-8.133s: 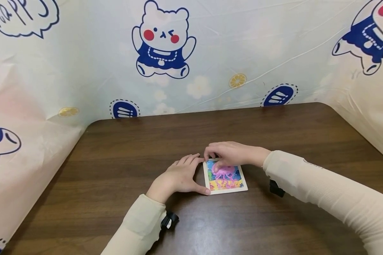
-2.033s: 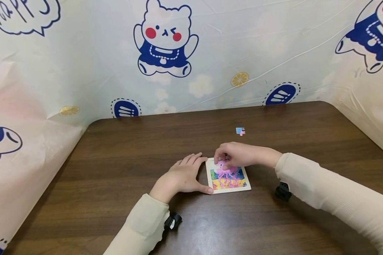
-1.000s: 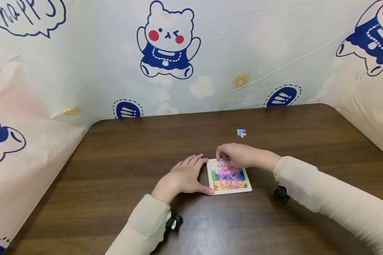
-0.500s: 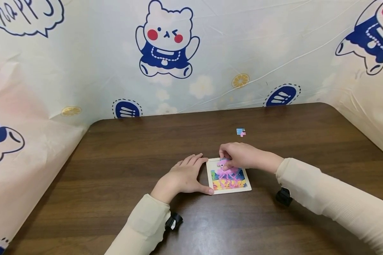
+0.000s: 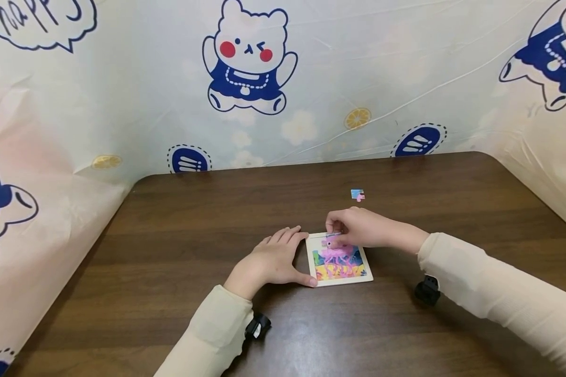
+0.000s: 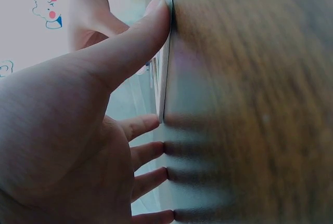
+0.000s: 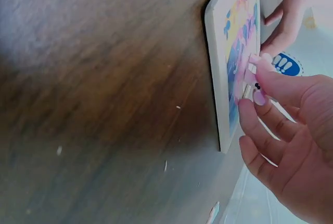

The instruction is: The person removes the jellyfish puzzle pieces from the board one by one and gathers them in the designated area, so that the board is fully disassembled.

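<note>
A jigsaw puzzle [image 5: 339, 264] with a pink octopus lies in a shallow white tray [image 5: 343, 282] on the table. Bare white shows in its upper-left corner. My left hand [image 5: 266, 263] rests beside the tray with fingers spread; its thumb [image 6: 148, 29] touches the near left corner, its index finger the far left one. Over the upper part, my right hand [image 5: 365, 228] pinches a pink puzzle piece [image 7: 251, 76] with a black eye between thumb and fingers. That piece looks tilted up from the tray. Fingers partly hide it in the head view.
A loose blue and pink puzzle piece [image 5: 357, 195] lies on the brown table [image 5: 207, 235] behind the right hand. Printed curtains [image 5: 320, 78] close in the back and both sides. Each wrist carries a small black camera [image 5: 258, 326].
Eight seconds ago the upper-left picture showed blue and nothing lay behind; now that corner is bare white and a piece lies farther back. Lately the right hand shifts slightly right; the left stays.
</note>
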Demonstrator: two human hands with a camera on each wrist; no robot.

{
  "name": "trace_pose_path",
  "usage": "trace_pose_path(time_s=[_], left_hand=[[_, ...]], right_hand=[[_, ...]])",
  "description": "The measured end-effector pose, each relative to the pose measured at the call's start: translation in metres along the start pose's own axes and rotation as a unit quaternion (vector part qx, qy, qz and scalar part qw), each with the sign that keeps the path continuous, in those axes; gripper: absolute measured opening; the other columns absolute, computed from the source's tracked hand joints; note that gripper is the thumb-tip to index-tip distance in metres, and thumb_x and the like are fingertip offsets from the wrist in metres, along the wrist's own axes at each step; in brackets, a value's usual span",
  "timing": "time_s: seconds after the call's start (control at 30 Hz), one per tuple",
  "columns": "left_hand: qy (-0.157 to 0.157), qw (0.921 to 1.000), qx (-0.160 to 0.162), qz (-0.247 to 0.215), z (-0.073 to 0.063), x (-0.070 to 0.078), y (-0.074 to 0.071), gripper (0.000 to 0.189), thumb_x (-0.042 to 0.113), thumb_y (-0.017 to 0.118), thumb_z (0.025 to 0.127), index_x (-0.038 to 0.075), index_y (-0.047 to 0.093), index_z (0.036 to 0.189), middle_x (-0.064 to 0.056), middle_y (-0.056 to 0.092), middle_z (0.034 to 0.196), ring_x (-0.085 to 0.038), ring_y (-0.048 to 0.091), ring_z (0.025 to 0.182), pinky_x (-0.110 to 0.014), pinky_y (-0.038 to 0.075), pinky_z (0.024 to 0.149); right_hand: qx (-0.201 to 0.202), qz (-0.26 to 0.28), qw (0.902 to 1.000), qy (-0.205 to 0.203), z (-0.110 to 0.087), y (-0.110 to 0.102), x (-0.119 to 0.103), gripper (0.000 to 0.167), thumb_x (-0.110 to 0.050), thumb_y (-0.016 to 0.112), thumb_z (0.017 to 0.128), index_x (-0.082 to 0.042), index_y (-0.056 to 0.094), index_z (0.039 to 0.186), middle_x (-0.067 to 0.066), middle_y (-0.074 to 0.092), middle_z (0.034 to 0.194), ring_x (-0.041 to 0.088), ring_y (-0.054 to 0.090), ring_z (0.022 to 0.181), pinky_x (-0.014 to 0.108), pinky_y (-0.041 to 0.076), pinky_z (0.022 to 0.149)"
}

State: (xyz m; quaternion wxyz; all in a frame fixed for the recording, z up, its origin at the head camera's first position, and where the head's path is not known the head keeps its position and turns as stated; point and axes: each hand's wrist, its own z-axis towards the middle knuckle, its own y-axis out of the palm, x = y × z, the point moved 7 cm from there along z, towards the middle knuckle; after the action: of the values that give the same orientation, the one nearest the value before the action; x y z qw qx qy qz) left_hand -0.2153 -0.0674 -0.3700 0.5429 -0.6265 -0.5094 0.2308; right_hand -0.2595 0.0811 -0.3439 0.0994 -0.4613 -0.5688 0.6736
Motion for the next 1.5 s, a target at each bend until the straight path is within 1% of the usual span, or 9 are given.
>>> trace_pose_path(time_s=[0.17,0.37,0.5,0.7,0.83,0.93,1.07,1.27,1.5], left_hand=[[-0.001,1.0000,0.000,-0.006,-0.002,0.001,-0.003,0.099,0.064,0.074,0.077,0.018,0.033,0.154,-0.005,0.022,0.162,-0.028,0.019,0.149,-0.051,0.023,0.117],[0.004,1.0000,0.001,0.000,0.002,-0.002,0.001,0.102,0.068,0.073,0.076,0.019,0.030,0.155,-0.004,0.019,0.164,-0.027,0.017,0.149,-0.050,0.023,0.117],[0.007,1.0000,0.007,-0.001,0.006,-0.005,0.004,0.104,0.070,0.072,0.074,0.022,0.029,0.156,-0.003,0.018,0.164,-0.026,0.017,0.149,-0.050,0.023,0.117],[0.006,0.9999,0.009,-0.003,0.006,-0.007,0.005,0.105,0.071,0.072,0.074,0.022,0.029,0.156,-0.002,0.018,0.164,-0.026,0.017,0.149,-0.050,0.023,0.117],[0.003,1.0000,0.007,-0.001,0.005,-0.006,0.004,0.104,0.070,0.072,0.075,0.022,0.028,0.156,-0.002,0.018,0.164,-0.026,0.017,0.149,-0.050,0.023,0.117],[0.003,1.0000,0.006,-0.001,0.002,-0.002,0.000,0.102,0.067,0.074,0.076,0.020,0.029,0.155,-0.003,0.019,0.163,-0.026,0.017,0.149,-0.049,0.023,0.117],[0.003,1.0000,0.005,-0.004,-0.002,0.002,-0.003,0.100,0.064,0.075,0.077,0.019,0.031,0.154,-0.005,0.020,0.163,-0.027,0.018,0.149,-0.049,0.023,0.117],[0.002,1.0000,0.001,0.000,0.002,-0.003,0.002,0.103,0.068,0.073,0.076,0.021,0.027,0.156,-0.003,0.017,0.164,-0.025,0.016,0.150,-0.050,0.022,0.117],[0.003,1.0000,0.001,-0.001,0.003,-0.003,0.003,0.103,0.067,0.074,0.075,0.021,0.028,0.156,-0.003,0.018,0.164,-0.026,0.016,0.149,-0.050,0.022,0.117]], right_hand=[[-0.002,0.028,0.9995,-0.014,-0.001,-0.002,0.001,0.015,-0.017,0.077,0.088,-0.014,0.063,0.092,-0.005,0.058,0.077,0.011,0.051,0.069,0.027,0.045,0.062],[0.013,0.040,0.9991,-0.011,-0.004,-0.009,0.009,0.014,-0.017,0.077,0.088,-0.014,0.064,0.092,-0.005,0.060,0.081,0.012,0.054,0.074,0.029,0.048,0.067],[0.030,0.038,0.9988,-0.007,-0.009,-0.017,0.017,0.013,-0.016,0.077,0.088,-0.013,0.065,0.092,-0.005,0.062,0.083,0.013,0.054,0.076,0.030,0.049,0.070],[0.046,0.028,0.9985,0.008,-0.016,-0.026,0.032,0.012,-0.015,0.077,0.088,-0.012,0.066,0.092,-0.004,0.063,0.083,0.015,0.054,0.076,0.032,0.049,0.070],[0.062,0.028,0.9976,0.014,-0.021,-0.032,0.044,0.011,-0.009,0.076,0.088,-0.010,0.066,0.091,-0.003,0.065,0.083,0.015,0.056,0.075,0.031,0.049,0.068],[0.075,0.030,0.9965,0.020,-0.025,-0.038,0.054,0.010,-0.006,0.075,0.088,-0.009,0.066,0.090,-0.002,0.067,0.083,0.015,0.059,0.075,0.030,0.051,0.067],[0.094,0.027,0.9944,0.039,-0.028,-0.048,0.068,0.010,-0.005,0.076,0.087,-0.008,0.067,0.091,0.000,0.067,0.086,0.016,0.059,0.076,0.029,0.051,0.067],[0.109,0.031,0.9916,0.064,-0.032,-0.061,0.089,0.010,-0.007,0.076,0.087,-0.006,0.067,0.093,0.002,0.067,0.084,0.018,0.057,0.074,0.027,0.051,0.065],[0.128,0.039,0.9861,0.099,-0.032,-0.071,0.114,0.014,-0.012,0.077,0.088,-0.004,0.069,0.096,0.004,0.065,0.081,0.019,0.055,0.076,0.026,0.048,0.064]])
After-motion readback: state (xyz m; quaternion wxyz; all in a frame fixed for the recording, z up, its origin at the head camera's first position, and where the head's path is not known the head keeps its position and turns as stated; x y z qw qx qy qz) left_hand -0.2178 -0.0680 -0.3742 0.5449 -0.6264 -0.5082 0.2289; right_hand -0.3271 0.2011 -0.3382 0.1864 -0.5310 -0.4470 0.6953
